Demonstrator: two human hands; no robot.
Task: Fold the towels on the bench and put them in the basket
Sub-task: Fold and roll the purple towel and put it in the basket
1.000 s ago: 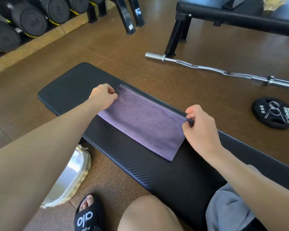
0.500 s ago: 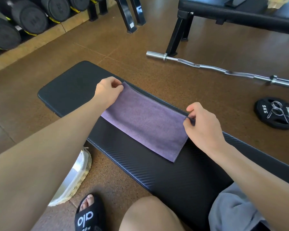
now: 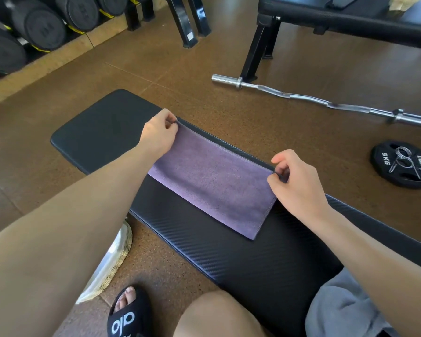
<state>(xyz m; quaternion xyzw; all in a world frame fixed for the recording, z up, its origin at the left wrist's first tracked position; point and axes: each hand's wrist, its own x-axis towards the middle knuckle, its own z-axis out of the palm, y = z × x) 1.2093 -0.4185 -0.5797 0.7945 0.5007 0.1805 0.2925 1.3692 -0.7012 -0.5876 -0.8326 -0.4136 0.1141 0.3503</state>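
— Which step is this, would you say?

— Folding, I'd judge. The purple towel (image 3: 212, 181) lies flat as a long strip across the black bench (image 3: 229, 254), and by its narrow shape it looks already doubled once. The left hand (image 3: 157, 137) pinches the far corner at one end; the right hand (image 3: 299, 183) pinches the far corner at the other, thumb against curled fingers.

— And the basket?

— On the floor just beside the bench, under the left forearm. Only a bit of the woven basket (image 3: 118, 259) with its pale lining shows; I can't tell what's inside.

— So what does the next move need?

— Probably one end brought over to meet the other, corners matched so the hemmed edges line up, then a press to flatten. After that, a lift down to the basket.

— Any other towels waiting?

— Something pale sits on the far bench (image 3: 350, 20); too cropped to name.
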